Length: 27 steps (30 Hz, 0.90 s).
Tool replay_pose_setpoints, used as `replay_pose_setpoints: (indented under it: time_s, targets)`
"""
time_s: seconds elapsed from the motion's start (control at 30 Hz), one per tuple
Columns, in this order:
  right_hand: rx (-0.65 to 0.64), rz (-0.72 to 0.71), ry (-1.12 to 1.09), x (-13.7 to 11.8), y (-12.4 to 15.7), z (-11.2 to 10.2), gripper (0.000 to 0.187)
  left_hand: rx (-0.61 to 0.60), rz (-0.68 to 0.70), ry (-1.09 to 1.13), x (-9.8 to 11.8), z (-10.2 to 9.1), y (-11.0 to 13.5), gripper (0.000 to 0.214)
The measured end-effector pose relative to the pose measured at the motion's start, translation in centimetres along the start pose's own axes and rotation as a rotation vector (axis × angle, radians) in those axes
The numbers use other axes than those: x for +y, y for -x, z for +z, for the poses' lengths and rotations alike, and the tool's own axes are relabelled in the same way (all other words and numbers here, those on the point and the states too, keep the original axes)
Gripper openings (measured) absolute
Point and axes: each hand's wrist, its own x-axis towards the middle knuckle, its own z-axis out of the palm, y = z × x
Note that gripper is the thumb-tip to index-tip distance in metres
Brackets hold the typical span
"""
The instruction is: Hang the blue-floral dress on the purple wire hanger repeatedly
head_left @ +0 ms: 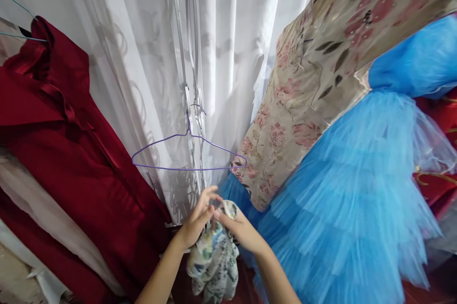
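Note:
Both of my hands hold a small floral garment (213,260), white with blue and green print, low in the middle of the view. My left hand (198,220) pinches its top edge with fingers closed. My right hand (240,229) grips the same top edge from the right. The cloth hangs down between my forearms. Just above my hands an empty purple wire hanger (189,152) hangs in front of a white sheer curtain (150,56).
A dark red satin garment (60,142) hangs at the left on a light blue wire hanger. At the right hang a beige dress with pink flowers (314,90) and a bright blue tulle skirt (357,199). Pale fabric lies at the lower left.

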Motion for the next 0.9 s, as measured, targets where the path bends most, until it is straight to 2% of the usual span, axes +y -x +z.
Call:
replay_pose_setpoints:
  time_s: [0.07, 0.13, 0.2, 0.23, 0.27, 0.33, 0.4, 0.47, 0.57, 0.63, 0.7, 0.73, 0.8, 0.9]
  targets:
    - [-0.109, 0.076, -0.020, -1.3, 0.7, -2.0, 0.032, -0.206, -0.143, 0.018, -1.1, 0.6, 0.8, 0.054]
    - [-0.317, 0.104, 0.064, -3.2, 1.0, -4.3, 0.034, -0.365, -0.231, -0.034, -2.1, 1.0, 1.5, 0.053]
    - [-0.496, 0.089, 0.199, -5.3, 0.6, -6.6, 0.031, -0.436, -0.271, -0.158, -2.7, 0.9, 2.1, 0.052]
    - [-0.519, 0.075, 0.259, -6.4, 0.2, -7.8, 0.029, -0.415, -0.278, -0.237, -2.8, 0.6, 2.2, 0.050]
    - [-0.490, 0.061, 0.305, -7.3, -0.5, -9.0, 0.028, -0.361, -0.280, -0.317, -2.7, 0.1, 2.3, 0.048]
    - [-0.327, 0.027, 0.341, -8.8, -2.4, -11.5, 0.024, -0.197, -0.256, -0.458, -2.0, -1.0, 2.4, 0.043]
    - [-0.151, -0.018, 0.314, -9.7, -5.0, -13.7, 0.021, -0.045, -0.176, -0.565, -0.8, -1.9, 2.4, 0.041]
    - [-0.037, -0.061, 0.250, -10.3, -8.0, -15.1, 0.018, 0.057, -0.082, -0.631, 0.8, -2.2, 2.3, 0.039]
    - [0.012, -0.039, 0.125, -10.8, -12.7, -14.9, 0.019, 0.208, 0.018, -0.627, 3.1, -2.4, 2.1, 0.037]
    - [-0.045, 0.028, 0.041, -11.0, -15.0, -13.2, 0.021, 0.318, 0.052, -0.542, 4.4, -3.2, 2.2, 0.036]
    - [-0.151, 0.093, -0.028, -10.9, -16.3, -11.2, 0.022, 0.344, 0.046, -0.467, 5.4, -5.2, 2.7, 0.034]
    - [-0.201, 0.113, -0.059, -10.8, -16.5, -10.3, 0.022, 0.320, 0.033, -0.474, 5.8, -6.6, 3.0, 0.033]
    - [-0.253, 0.128, -0.100, -10.6, -16.5, -9.3, 0.030, 0.243, 0.009, -0.625, 6.6, -10.4, 3.9, 0.032]
    - [-0.217, 0.128, -0.097, -10.5, -16.0, -9.5, 0.049, 0.178, 0.025, -1.006, 7.4, -17.4, 4.8, 0.027]
